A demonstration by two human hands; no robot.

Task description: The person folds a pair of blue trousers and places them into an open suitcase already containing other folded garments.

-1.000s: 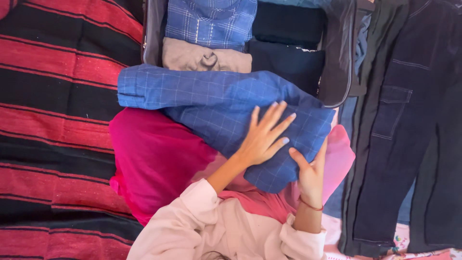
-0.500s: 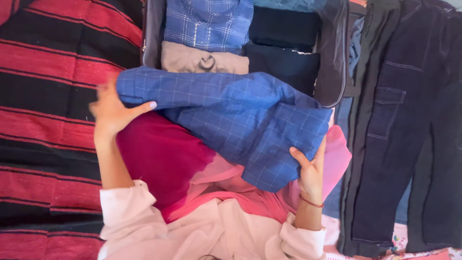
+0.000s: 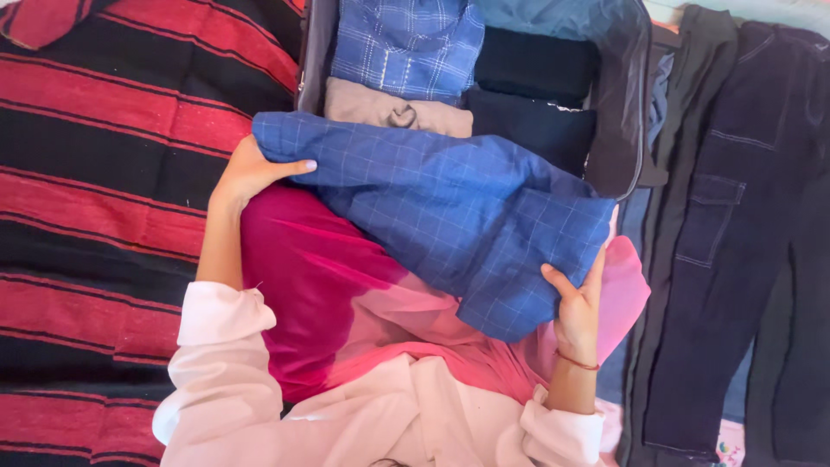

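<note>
Two hands now grip the blue checked garment, one at each end. Left hand is clamped on the garment's left end, thumb lying on top of the cloth and fingers under it. Right hand pinches the lower right corner, thumb up against the fabric. Hands are well apart, with the whole folded bundle between them.

Change over the last second: the left hand lay flat on the middle of the bundle, fingers spread, close to the right. Half a second ago it had swung out to the left end. Now it has closed there. The right hand has kept its corner throughout. Judgement: pressing and smoothing appears finished, and the garment is held ready to be lifted as one piece.

Position of the garment: across the person's lap, over pink clothing, its upper edge at the near rim of the open suitcase. It partly overlaps a folded beige item inside the case.

Also in the case: another blue checked piece at the far left, dark folded items on the right.

Surroundings: red and black striped blanket to the left, dark trousers laid flat to the right.
</note>
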